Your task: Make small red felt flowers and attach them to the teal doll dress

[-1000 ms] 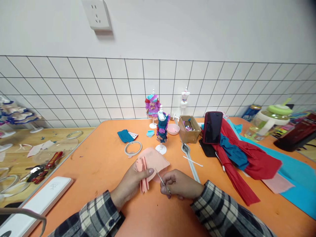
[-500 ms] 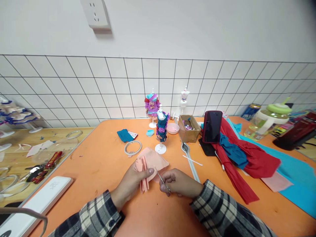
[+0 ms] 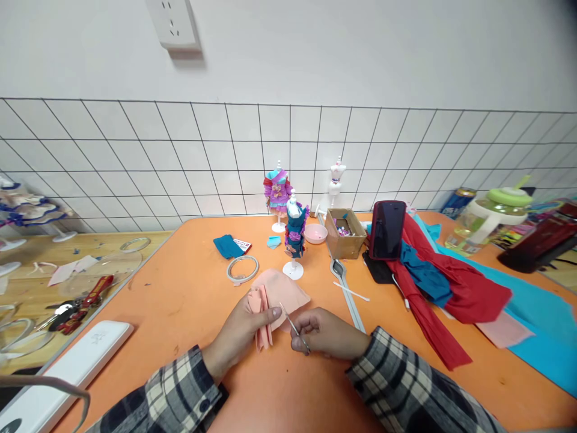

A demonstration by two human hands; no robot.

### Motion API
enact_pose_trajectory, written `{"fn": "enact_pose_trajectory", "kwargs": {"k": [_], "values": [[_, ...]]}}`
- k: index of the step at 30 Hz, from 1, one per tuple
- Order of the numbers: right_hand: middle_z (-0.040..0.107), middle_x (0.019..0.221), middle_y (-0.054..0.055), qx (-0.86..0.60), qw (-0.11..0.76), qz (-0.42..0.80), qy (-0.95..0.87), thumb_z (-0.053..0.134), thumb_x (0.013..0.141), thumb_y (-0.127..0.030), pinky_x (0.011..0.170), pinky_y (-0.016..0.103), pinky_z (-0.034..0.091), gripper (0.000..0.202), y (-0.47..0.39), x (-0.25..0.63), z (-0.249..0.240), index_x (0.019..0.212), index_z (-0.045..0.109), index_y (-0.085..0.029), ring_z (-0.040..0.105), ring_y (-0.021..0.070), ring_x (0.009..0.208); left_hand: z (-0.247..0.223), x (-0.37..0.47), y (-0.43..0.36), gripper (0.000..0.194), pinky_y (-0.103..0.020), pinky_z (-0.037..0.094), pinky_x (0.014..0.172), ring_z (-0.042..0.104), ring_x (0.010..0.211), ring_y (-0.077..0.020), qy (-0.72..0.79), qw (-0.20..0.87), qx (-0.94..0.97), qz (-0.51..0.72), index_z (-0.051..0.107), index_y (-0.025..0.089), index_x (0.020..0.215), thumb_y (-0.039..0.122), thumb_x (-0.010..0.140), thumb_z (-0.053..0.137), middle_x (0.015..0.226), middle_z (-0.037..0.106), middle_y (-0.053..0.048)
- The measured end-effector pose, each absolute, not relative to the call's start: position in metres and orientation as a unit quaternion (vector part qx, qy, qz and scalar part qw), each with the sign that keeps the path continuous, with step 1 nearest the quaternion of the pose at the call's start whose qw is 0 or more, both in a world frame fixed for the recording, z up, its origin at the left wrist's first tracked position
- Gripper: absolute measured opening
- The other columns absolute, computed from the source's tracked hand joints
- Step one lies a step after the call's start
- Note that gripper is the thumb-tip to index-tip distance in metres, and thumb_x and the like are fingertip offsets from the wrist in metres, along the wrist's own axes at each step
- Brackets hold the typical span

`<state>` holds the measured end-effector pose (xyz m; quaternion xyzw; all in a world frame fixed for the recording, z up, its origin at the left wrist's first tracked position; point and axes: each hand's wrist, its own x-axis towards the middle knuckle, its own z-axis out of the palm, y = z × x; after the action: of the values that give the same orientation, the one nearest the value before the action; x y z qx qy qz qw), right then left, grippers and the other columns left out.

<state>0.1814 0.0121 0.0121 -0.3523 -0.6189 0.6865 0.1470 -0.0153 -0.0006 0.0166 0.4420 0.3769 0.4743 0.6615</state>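
Note:
A piece of peach fabric (image 3: 282, 288), partly folded into layers, is pinched between the thumb and fingers of my left hand (image 3: 246, 328). My right hand (image 3: 322, 334) is closed around the handles of small metal scissors (image 3: 295, 329), whose blades point up and left onto the fabric. The tips lie close to my left thumb; whether they are cutting cloth I cannot tell. Just beyond the fabric stands a mini dress form (image 3: 295, 231) in a teal and purple dress. To its left lies a roll of white tape (image 3: 242, 269).
Behind stand a purple-dressed form (image 3: 278, 191) and a bare white one (image 3: 336, 177). A pink bowl (image 3: 315, 233), cardboard box (image 3: 345, 240) and phone (image 3: 387, 231) sit mid-right. Red fabric (image 3: 473, 288) and a bottle (image 3: 491, 216) are at right, a white power bank (image 3: 81, 367) at left.
The scissor tips have shifted slightly up and left over the fabric. My left hand keeps its hold, and the fabric's right side sits a little differently.

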Motion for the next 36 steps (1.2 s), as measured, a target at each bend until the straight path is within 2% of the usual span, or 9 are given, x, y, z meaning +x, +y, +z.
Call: {"fn": "enact_pose_trajectory", "kwargs": {"k": [7, 11, 16, 21, 30, 36], "values": [[0.051, 0.071, -0.003, -0.334, 0.124, 0.687, -0.634, 0.065, 0.077, -0.043, 0.036, 0.014, 0.028, 0.028, 0.0131, 0.1834, 0.0092, 0.083, 0.057, -0.016, 0.04, 0.0046, 0.05, 0.0144, -0.0167, -0.0003, 0.026, -0.03, 0.051, 0.071, 0.065, 0.075, -0.0203, 0.366, 0.68, 0.457, 0.442, 0.069, 0.01, 0.09, 0.028, 0.073, 0.078, 0.083, 0.072, -0.01], [0.051, 0.067, -0.004, -0.327, 0.141, 0.691, -0.629, 0.064, 0.077, -0.04, 0.038, 0.014, 0.029, 0.026, 0.012, 0.1818, 0.0131, 0.077, 0.055, -0.015, 0.038, 0.0041, 0.049, 0.0155, -0.0154, -0.001, 0.025, -0.028, 0.05, 0.069, 0.064, 0.072, -0.0185, 0.369, 0.678, 0.453, 0.446, 0.069, 0.011, 0.087, 0.028, 0.072, 0.079, 0.08, 0.072, -0.008], [0.051, 0.06, -0.004, -0.352, 0.15, 0.684, -0.621, 0.065, 0.075, -0.037, 0.039, 0.014, 0.029, 0.024, 0.0113, 0.181, 0.0128, 0.075, 0.057, -0.014, 0.039, 0.0042, 0.047, 0.0159, -0.0157, -0.0006, 0.022, -0.025, 0.048, 0.063, 0.062, 0.063, -0.0163, 0.383, 0.665, 0.447, 0.46, 0.069, 0.012, 0.082, 0.027, 0.071, 0.08, 0.063, 0.067, -0.003], [0.052, 0.07, -0.003, -0.337, 0.137, 0.704, -0.61, 0.063, 0.076, -0.043, 0.036, 0.013, 0.027, 0.028, 0.012, 0.1827, 0.0068, 0.082, 0.056, -0.017, 0.038, 0.0046, 0.05, 0.0119, -0.0158, -0.0002, 0.027, -0.032, 0.051, 0.069, 0.066, 0.072, -0.0219, 0.356, 0.691, 0.453, 0.436, 0.068, 0.011, 0.089, 0.031, 0.073, 0.078, 0.079, 0.072, -0.01], [0.051, 0.061, -0.004, -0.353, 0.15, 0.696, -0.607, 0.064, 0.074, -0.038, 0.035, 0.013, 0.025, 0.024, 0.0104, 0.1801, 0.0086, 0.077, 0.057, -0.015, 0.037, 0.0043, 0.046, 0.0106, -0.0161, -0.0012, 0.024, -0.023, 0.046, 0.059, 0.06, 0.062, -0.0137, 0.39, 0.67, 0.437, 0.456, 0.067, 0.013, 0.08, 0.028, 0.07, 0.081, 0.068, 0.067, -0.003], [0.051, 0.066, -0.004, -0.339, 0.146, 0.709, -0.601, 0.063, 0.074, -0.041, 0.035, 0.013, 0.025, 0.026, 0.01, 0.1792, 0.008, 0.08, 0.057, -0.016, 0.036, 0.0043, 0.048, 0.0088, -0.0156, -0.0017, 0.027, -0.028, 0.048, 0.06, 0.061, 0.06, -0.0173, 0.377, 0.689, 0.437, 0.437, 0.068, 0.011, 0.078, 0.033, 0.069, 0.081, 0.065, 0.068, -0.006]]}}
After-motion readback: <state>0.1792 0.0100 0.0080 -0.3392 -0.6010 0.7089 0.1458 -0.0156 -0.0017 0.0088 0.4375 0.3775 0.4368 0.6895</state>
